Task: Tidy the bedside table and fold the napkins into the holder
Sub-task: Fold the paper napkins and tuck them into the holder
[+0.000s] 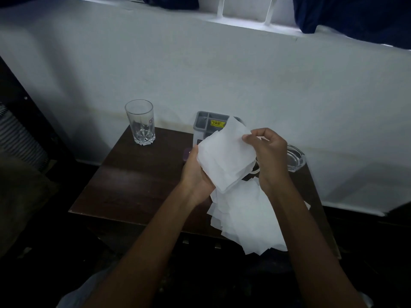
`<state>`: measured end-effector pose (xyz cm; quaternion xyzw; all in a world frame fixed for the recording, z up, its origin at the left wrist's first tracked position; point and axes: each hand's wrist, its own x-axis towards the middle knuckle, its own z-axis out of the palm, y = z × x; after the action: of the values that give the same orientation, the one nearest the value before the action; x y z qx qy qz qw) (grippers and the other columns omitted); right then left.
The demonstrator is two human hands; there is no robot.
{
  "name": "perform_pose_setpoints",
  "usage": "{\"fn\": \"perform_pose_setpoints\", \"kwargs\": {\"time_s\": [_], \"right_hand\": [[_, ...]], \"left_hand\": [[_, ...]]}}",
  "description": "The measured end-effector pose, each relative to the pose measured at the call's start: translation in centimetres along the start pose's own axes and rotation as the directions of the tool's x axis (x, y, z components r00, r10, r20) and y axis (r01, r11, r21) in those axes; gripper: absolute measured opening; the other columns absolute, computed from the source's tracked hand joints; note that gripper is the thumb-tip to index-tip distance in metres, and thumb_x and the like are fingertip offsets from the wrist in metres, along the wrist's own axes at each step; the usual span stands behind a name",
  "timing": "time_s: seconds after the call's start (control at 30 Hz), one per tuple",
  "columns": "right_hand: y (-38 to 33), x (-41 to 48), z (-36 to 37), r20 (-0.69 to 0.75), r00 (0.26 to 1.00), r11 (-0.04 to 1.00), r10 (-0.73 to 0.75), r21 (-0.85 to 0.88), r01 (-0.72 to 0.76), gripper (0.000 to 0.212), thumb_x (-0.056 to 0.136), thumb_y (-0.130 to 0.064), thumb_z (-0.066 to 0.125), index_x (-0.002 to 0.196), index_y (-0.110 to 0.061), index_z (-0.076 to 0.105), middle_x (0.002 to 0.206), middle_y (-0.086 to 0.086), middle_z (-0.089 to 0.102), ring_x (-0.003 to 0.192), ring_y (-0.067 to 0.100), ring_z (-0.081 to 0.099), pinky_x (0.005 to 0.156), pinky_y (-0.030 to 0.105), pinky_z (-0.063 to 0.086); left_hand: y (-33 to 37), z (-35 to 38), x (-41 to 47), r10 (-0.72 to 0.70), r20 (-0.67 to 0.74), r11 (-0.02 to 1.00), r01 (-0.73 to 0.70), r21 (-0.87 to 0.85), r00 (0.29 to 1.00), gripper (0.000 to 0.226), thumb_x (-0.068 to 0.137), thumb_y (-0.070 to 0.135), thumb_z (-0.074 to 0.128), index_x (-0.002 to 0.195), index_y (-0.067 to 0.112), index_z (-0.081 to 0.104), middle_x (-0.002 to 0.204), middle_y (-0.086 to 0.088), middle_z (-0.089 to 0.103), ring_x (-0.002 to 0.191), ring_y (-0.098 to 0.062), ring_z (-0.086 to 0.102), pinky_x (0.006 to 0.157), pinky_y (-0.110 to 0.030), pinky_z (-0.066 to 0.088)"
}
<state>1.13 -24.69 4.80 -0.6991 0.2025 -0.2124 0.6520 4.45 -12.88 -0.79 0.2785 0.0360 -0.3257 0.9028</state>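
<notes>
A stack of white napkins [224, 156] is held above the dark wooden bedside table [138, 178]. My left hand [195, 172] grips the stack from below and from the left. My right hand [269, 150] pinches the top napkin's right edge between thumb and fingers. A loose heap of more white napkins [246, 216] lies on the table's front right and hangs over its edge. Behind the held stack stands a grey holder [205, 121] with compartments and a yellow sticker, partly hidden by the napkins.
A clear drinking glass [140, 122] stands at the table's back left corner. A clear glass dish [295, 158] sits at the back right, behind my right hand. A white wall rises behind the table. Dark furniture stands to the left.
</notes>
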Motion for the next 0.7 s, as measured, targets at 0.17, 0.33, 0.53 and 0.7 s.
{"fn": "perform_pose_setpoints", "kwargs": {"time_s": [0.17,0.33,0.53,0.7], "right_hand": [[-0.7,-0.2,0.4,0.108,0.994,1.0,-0.024,0.014,0.022,0.014,0.081,-0.012,0.065,0.075,-0.021,0.058,0.089,0.004,0.065,0.085,0.022,0.06,0.074,0.034,0.051],[-0.5,-0.4,0.6,0.142,0.99,1.0,-0.007,-0.008,0.008,0.017,0.082,-0.009,0.064,0.071,-0.02,0.057,0.078,-0.002,0.061,0.073,0.013,0.056,0.064,0.028,0.046],[1.1,-0.2,1.1,-0.032,0.999,0.996,0.034,-0.078,-0.036,0.013,0.081,-0.008,0.06,0.072,-0.015,0.054,0.072,-0.004,0.053,0.066,0.007,0.046,0.057,0.023,0.039],[1.6,-0.3,1.7,-0.071,0.997,0.994,0.039,-0.099,-0.046,0.021,0.081,-0.007,0.061,0.067,-0.02,0.052,0.072,-0.007,0.053,0.069,0.007,0.048,0.072,0.032,0.048]], "left_hand": [[-0.1,-0.2,0.3,0.019,-0.007,0.999,-0.019,0.044,1.0,0.042,0.092,0.038,0.035,0.11,0.01,0.062,0.119,-0.013,0.064,0.104,-0.025,0.06,0.102,-0.04,0.04],[0.1,-0.7,1.2,0.078,-0.092,0.996,-0.073,0.057,0.993,0.053,0.1,0.041,0.028,0.118,0.003,0.06,0.117,-0.014,0.067,0.101,-0.024,0.065,0.101,-0.039,0.042],[0.3,-0.3,0.1,0.015,-0.144,0.997,-0.025,-0.066,0.99,0.082,0.084,0.075,0.017,0.132,0.02,0.053,0.13,-0.01,0.06,0.119,-0.027,0.056,0.097,-0.041,0.045],[0.4,0.5,-0.3,0.02,-0.147,0.998,-0.029,-0.058,0.989,0.077,0.086,0.072,0.023,0.137,0.019,0.047,0.136,-0.009,0.055,0.122,-0.026,0.053,0.097,-0.042,0.044]]}}
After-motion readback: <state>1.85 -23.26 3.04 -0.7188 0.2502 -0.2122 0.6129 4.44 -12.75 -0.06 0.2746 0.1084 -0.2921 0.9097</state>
